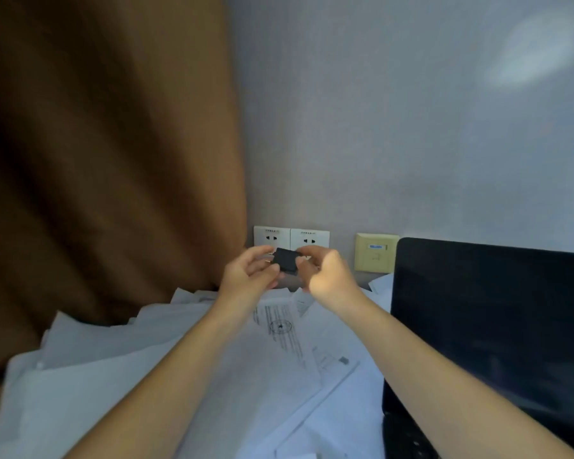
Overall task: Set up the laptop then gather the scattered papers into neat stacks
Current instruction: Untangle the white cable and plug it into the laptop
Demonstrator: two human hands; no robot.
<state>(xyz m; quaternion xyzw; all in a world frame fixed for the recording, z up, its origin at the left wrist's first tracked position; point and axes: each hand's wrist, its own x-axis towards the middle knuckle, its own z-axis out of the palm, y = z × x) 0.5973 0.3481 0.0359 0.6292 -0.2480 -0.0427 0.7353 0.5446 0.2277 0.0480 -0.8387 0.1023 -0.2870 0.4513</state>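
Both hands hold a small black power plug (286,261) up in front of the white wall sockets (291,239). My left hand (248,273) pinches its left side and my right hand (325,273) grips its right side. The open black laptop (491,326) stands at the right with its screen dark, and part of its keyboard shows at the bottom edge. Scattered white papers (186,369) cover the desk below my arms, overlapping at many angles. One printed sheet with a round stamp (280,326) lies between my forearms.
A brown curtain (106,160) hangs at the left, reaching down to the papers. A cream data-port wall plate (375,252) sits right of the sockets, just left of the laptop screen. The grey wall (411,111) rises behind everything.
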